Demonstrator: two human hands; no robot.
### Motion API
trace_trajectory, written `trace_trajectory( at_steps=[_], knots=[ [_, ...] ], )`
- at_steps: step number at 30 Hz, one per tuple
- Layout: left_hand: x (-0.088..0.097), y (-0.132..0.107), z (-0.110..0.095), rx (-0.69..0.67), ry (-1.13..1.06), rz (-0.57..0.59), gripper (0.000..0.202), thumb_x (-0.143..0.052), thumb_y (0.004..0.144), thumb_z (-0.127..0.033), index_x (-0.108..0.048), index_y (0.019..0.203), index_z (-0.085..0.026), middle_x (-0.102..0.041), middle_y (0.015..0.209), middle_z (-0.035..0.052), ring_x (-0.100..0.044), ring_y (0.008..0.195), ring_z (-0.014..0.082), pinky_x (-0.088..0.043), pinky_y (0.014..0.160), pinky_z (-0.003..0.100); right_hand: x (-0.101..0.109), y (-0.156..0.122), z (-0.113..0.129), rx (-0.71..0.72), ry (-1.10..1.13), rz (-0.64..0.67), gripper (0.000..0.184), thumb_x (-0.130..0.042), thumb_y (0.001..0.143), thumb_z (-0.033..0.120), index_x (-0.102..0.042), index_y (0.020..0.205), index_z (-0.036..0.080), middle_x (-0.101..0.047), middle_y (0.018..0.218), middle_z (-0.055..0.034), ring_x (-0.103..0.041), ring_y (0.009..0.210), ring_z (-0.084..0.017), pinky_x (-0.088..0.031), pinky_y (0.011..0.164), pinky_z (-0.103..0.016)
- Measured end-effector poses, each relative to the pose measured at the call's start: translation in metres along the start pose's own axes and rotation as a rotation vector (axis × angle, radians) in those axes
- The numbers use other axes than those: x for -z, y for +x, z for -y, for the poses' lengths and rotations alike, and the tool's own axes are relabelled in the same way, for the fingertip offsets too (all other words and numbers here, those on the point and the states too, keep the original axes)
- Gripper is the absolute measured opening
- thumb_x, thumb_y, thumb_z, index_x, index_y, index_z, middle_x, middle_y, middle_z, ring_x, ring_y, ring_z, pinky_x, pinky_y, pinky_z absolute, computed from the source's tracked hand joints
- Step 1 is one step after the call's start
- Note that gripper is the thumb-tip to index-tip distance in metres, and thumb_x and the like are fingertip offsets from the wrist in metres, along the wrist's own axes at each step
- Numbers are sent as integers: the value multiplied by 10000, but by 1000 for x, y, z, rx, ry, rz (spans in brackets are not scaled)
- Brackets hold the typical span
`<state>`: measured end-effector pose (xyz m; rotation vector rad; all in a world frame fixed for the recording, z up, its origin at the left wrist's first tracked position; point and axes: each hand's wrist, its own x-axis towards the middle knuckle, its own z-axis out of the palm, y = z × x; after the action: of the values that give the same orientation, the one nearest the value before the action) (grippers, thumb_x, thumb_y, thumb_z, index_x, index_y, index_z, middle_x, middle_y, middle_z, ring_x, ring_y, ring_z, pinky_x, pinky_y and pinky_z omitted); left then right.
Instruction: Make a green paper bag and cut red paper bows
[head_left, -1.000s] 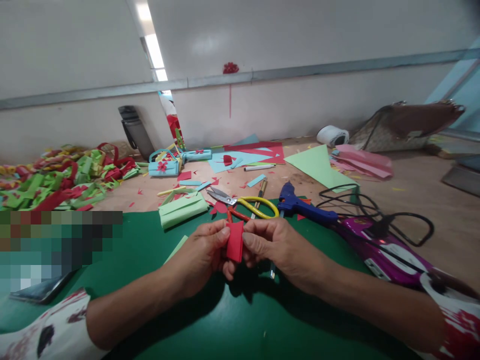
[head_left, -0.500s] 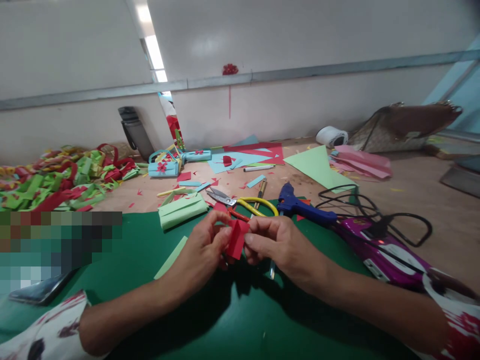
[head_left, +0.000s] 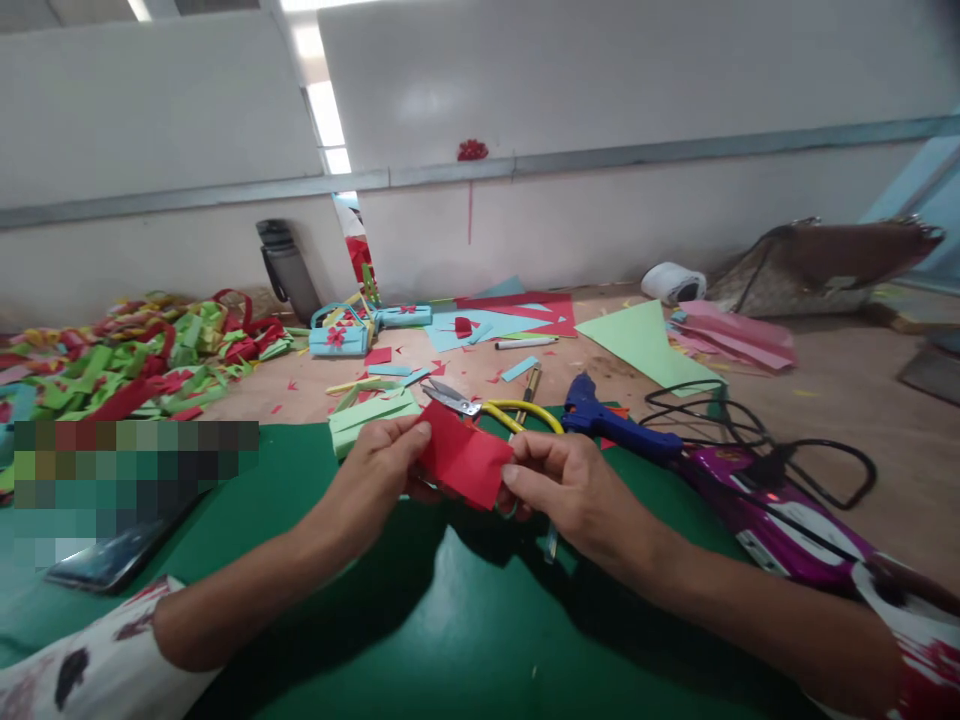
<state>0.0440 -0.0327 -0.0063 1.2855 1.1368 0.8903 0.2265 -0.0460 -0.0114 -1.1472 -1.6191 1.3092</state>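
Note:
A small piece of red paper [head_left: 466, 458] is stretched between my hands above the green mat [head_left: 450, 620]. My left hand [head_left: 386, 455] pinches its left edge, thumb on top. Its right edge is held by my right hand [head_left: 566, 485] between thumb and fingers. Just behind the paper lie scissors [head_left: 525, 410] with yellow handles, partly covered by the paper and my right hand. A folded light green paper purse [head_left: 371, 418] rests beyond my left hand. To the right of the scissors is a blue glue gun [head_left: 619, 422].
A purple power strip [head_left: 780, 515] with tangled black cable lies on the right. A phone [head_left: 124, 545] is at the left. Farther back are a heap of paper strips [head_left: 127, 370], blue paper purses [head_left: 337, 340], a grey bottle [head_left: 287, 270], green paper [head_left: 649, 345] and a handbag [head_left: 817, 265].
The red paper, narrow and folded before, is now spread flat and wide. My left hand has moved left, away from my right hand. The view has shifted slightly.

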Motion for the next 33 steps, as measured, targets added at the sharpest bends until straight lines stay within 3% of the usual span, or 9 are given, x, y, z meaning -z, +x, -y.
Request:
trace_trajectory(
  at_steps=[6, 10, 15, 17, 19, 20, 24, 29, 33],
  knots=[
    [26, 14, 0, 28, 69, -122, 204, -462, 797, -352, -520, 775, -157, -639, 584, 17, -565, 421, 123, -420, 414, 208, 1, 2, 1, -28, -9, 12, 120, -499, 705, 220, -523, 598, 171, -562, 552, 1, -503, 506, -107, -405, 492, -230],
    [40, 19, -5, -90, 539, -144, 214, -418, 791, -282, -524, 653, -157, -513, 473, -32, -468, 378, 98, -350, 398, 197, 1, 3, 3, -51, -18, 19, 113, -507, 697, 226, -551, 617, 158, -573, 567, -8, -520, 527, -113, -417, 507, -233],
    [54, 20, -8, -87, 1049, 105, 249, -435, 766, -239, -532, 551, -158, -464, 454, -21, -453, 423, 115, -267, 414, 215, 1, 4, 1, -99, -63, 93, 118, -490, 706, 174, -538, 599, 159, -570, 549, 1, -509, 509, -103, -405, 501, -225],
    [53, 17, -9, -100, 1242, 5, 208, -456, 774, -261, -617, 703, -151, -572, 559, 22, -535, 530, 166, -321, 470, 239, 0, 3, -2, -108, -93, 133, 129, -481, 719, 159, -529, 599, 160, -575, 551, 2, -499, 502, -98, -402, 504, -225],
    [46, 9, -11, -211, 1371, -245, 287, -472, 795, -304, -624, 975, -142, -662, 771, 98, -593, 705, 240, -388, 568, 293, 1, 3, -4, -107, -116, 177, 126, -477, 740, 154, -528, 624, 159, -578, 566, 5, -496, 507, -96, -394, 502, -222],
    [41, 4, -12, -300, 1347, -284, 328, -453, 822, -311, -604, 1059, -142, -665, 926, 132, -597, 823, 263, -411, 642, 323, 1, 2, -4, -100, -133, 204, 125, -479, 749, 152, -527, 634, 159, -569, 569, 11, -485, 506, -92, -380, 493, -215],
    [22, -16, -16, -380, 860, 100, 460, -592, 763, -413, -564, 1172, -203, -629, 1123, 77, -578, 931, 212, -444, 715, 263, 2, -2, -1, -45, -253, 316, 149, -485, 780, 144, -538, 642, 156, -482, 557, 48, -395, 493, -72, -291, 443, -190],
    [10, -18, -4, -41, 530, 295, 179, -566, 773, -304, -625, 717, -144, -610, 595, -7, -517, 529, 107, -373, 489, 198, 2, -3, 3, -32, -377, 367, 183, -457, 823, 170, -511, 648, 168, -469, 545, 53, -386, 475, -77, -277, 423, -190],
    [8, -13, 3, 177, 277, 185, 198, -590, 746, -294, -501, 636, -156, -534, 460, -43, -497, 407, 81, -337, 398, 165, 3, -5, 1, 188, -697, 244, 185, -436, 865, 175, -578, 746, 159, -574, 640, 0, -493, 557, -119, -368, 526, -230]
  ],
)
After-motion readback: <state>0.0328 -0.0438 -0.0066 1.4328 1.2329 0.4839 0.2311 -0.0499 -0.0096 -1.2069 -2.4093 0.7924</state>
